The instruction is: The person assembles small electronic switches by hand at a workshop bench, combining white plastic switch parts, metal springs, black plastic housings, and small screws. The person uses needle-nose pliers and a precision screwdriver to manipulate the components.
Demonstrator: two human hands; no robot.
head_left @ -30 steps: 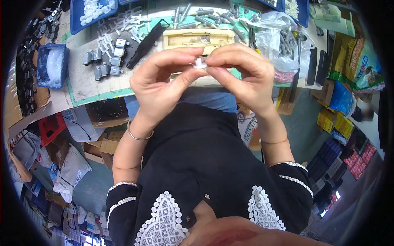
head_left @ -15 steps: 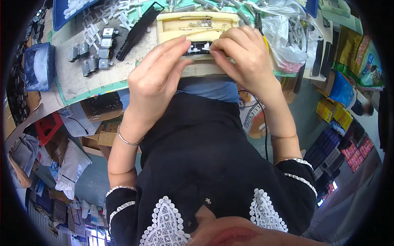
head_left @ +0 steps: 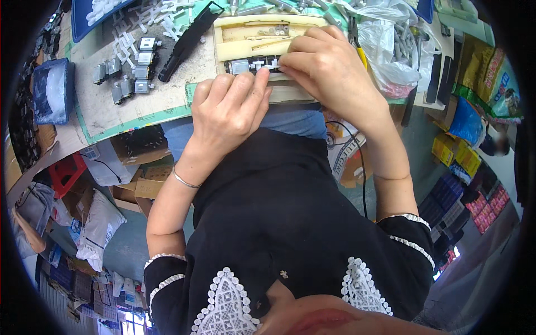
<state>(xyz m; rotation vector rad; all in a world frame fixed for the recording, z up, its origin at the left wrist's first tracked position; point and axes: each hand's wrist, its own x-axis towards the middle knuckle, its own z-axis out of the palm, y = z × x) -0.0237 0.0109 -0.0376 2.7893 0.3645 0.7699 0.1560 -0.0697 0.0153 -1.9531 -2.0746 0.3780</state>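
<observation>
A cream jig block (head_left: 234,51) with long recesses lies at the table's front edge. In its near recess sits a black housing (head_left: 258,58) with a silver motor (head_left: 239,66) at the left end and small white plastic parts (head_left: 258,64) beside it. My left hand (head_left: 230,109) is curled, its index fingertip touching the white parts from the near side; its palm is hidden. Over the right end of the housing my right hand (head_left: 332,67) pinches a small white plastic part (head_left: 273,66), mostly covered by its fingers.
Several silver motors (head_left: 142,72) and white plastic pieces (head_left: 124,44) lie left of the block, with a long black strip (head_left: 187,44). A blue tray (head_left: 53,92) stands further left. At right are yellow-handled pliers (head_left: 362,56) and a clear plastic bag (head_left: 385,61) of grey parts.
My left hand has gone from stretched fingers to a curl and moved nearer me, uncovering the motor. My right hand has shifted slightly left over the housing.
</observation>
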